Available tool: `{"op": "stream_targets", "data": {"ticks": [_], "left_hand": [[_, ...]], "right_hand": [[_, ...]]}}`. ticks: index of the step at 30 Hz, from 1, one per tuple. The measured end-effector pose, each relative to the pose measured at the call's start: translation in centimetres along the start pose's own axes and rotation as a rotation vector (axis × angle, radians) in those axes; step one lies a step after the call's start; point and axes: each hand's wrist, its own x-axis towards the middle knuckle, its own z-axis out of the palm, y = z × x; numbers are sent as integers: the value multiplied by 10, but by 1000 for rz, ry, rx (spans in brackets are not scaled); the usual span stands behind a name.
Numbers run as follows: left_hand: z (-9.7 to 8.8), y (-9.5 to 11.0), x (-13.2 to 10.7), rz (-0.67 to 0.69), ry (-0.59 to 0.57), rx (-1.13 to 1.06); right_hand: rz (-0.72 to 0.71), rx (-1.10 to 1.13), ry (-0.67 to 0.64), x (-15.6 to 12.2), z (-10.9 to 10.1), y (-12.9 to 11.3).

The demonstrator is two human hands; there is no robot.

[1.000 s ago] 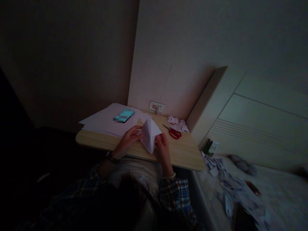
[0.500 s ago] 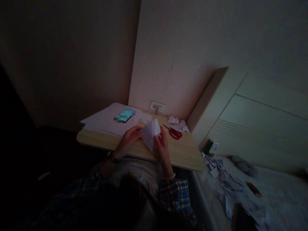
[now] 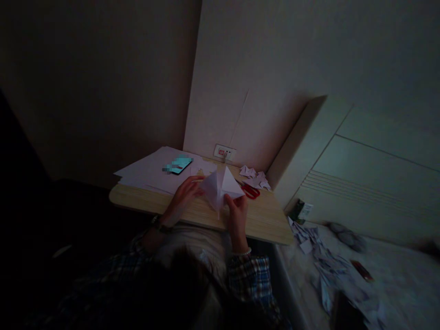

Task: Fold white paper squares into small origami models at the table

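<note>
A folded piece of white paper (image 3: pixel 231 183) is held up over the near part of the table, its creased flaps spread apart and a narrow tip pointing down. My right hand (image 3: pixel 237 215) grips its lower right side, thumb in front and fingers behind. At the paper's left edge is my left hand (image 3: pixel 182 197), its fingers stretched out and apart; slight blur hides whether they touch the paper. Just behind the right side of the paper lie red-handled scissors (image 3: pixel 251 191), their blades mostly covered by it.
On the wooden table (image 3: pixel 264 224), large white sheets (image 3: pixel 144 172) lie at the left with a lit phone (image 3: pixel 181 165) on top. Folded paper pieces (image 3: pixel 256 178) sit near the wall below a socket (image 3: pixel 224 152). More folded papers (image 3: pixel 319 252) cover part of the bed at right.
The paper has opened out from a narrow kite-like shape into spread flaps, one now reaching right over the scissors. My right hand has shifted slightly right and down; my left fingers have straightened.
</note>
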Motion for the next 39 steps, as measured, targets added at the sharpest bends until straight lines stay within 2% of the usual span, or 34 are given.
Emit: {"op": "stream_targets", "data": {"ticks": [7, 11, 17, 25, 29, 32, 34, 36, 39], "left_hand": [[1, 0, -1, -17, 10, -44], [-2, -1, 4, -35, 70, 57], [-4, 4, 4, -79, -36, 200], [1, 7, 3, -21, -56, 227], [-2, 3, 4, 9, 44, 212], [-6, 0, 6, 16, 128, 157], [-6, 0, 7, 12, 164, 102], [-4, 2, 5, 10, 166, 44], [0, 3, 2, 34, 131, -9]], "right_hand": [[-3, -55, -6, -1, -2, -2], [-23, -19, 20, 0, -3, 0], [-85, 45, 71, -1, -3, 1], [-107, 40, 172, -2, -4, -2], [-38, -1, 50, -1, -3, 1], [-3, -67, -98, -3, 0, 1], [-27, -107, -237, -5, 1, -1], [-92, -139, -310, -7, 1, -4], [-179, -165, -306, -9, -1, -9]]}}
